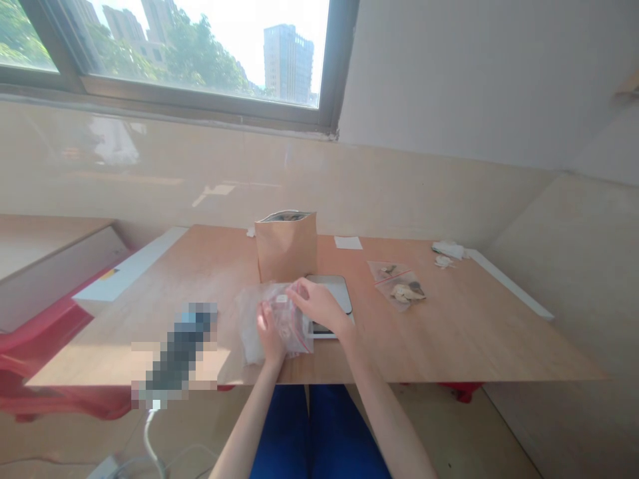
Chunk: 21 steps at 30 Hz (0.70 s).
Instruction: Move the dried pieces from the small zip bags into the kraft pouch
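Observation:
Clear zip bags with red seal lines lie in a loose stack near the table's front edge. My left hand rests on the stack, its fingers curled round the top zip bag. From the right, my right hand pinches the upper edge of that same bag. Between the two hands a small white label shows on the plastic. A flat white scale sits partly under my right hand and wrist. Just behind the bags, an upright brown paper bag stands with its top open.
Two filled zip bags with dried pale pieces lie to the right. A white paper is at the back, crumpled white scraps at the back right. At left a blurred-out dark device has a white cable hanging off the edge.

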Each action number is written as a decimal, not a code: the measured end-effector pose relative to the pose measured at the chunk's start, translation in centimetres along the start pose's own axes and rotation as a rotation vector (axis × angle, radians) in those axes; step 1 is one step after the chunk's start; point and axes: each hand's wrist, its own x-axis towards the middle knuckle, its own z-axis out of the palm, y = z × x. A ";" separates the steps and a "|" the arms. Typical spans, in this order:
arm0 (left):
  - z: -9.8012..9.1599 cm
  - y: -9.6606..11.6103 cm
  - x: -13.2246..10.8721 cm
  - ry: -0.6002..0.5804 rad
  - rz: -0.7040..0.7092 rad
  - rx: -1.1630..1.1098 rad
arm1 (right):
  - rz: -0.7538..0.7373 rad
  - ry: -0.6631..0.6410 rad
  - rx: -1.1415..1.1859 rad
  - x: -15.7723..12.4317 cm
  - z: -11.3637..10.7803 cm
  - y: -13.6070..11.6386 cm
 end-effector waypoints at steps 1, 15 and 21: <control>-0.1 -0.1 -0.3 0.017 0.044 0.024 | 0.020 0.011 0.086 -1.0 0.0 0.7; 1.6 4.8 -2.8 -0.162 0.378 0.240 | 0.209 0.491 0.687 -6.2 -4.1 8.3; -2.7 6.3 -0.9 0.147 0.391 0.726 | 0.331 0.711 -0.216 -5.0 -7.7 15.4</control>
